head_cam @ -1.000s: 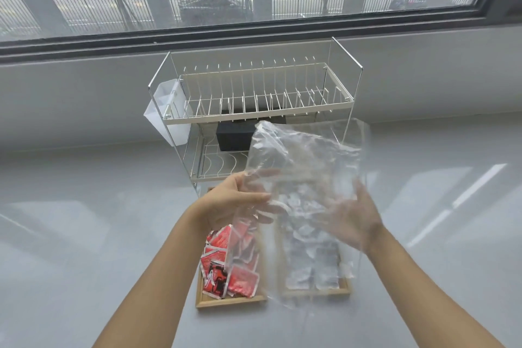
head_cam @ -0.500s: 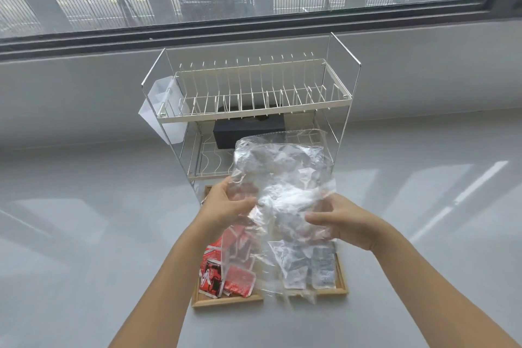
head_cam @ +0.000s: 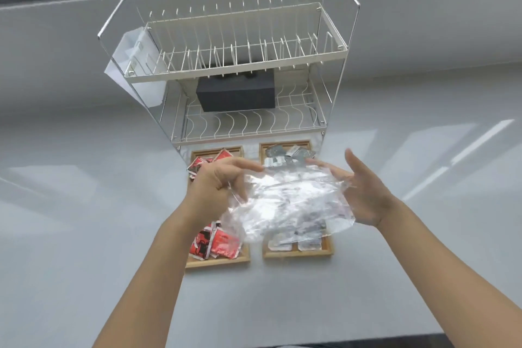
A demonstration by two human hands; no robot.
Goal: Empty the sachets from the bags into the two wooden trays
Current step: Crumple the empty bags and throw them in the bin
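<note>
Lowered and crumpled, the clear bag [head_cam: 285,200] is pinched by the left hand [head_cam: 217,183], right hand [head_cam: 364,192] open-palmed, above the grey counter [head_cam: 84,234].

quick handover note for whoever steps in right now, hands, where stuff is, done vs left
Left hand: grip pinched on the clear plastic bag, held above the trays.
Right hand: open, palm against the bag's right side.
Left wooden tray: red sachets inside.
Right wooden tray: silver sachets inside.
Both trays sit in front of the wire rack.
Done: both trays hold sachets; the bag looks empty, though it is crumpled.
Left: check the bag, put it aside.
</note>
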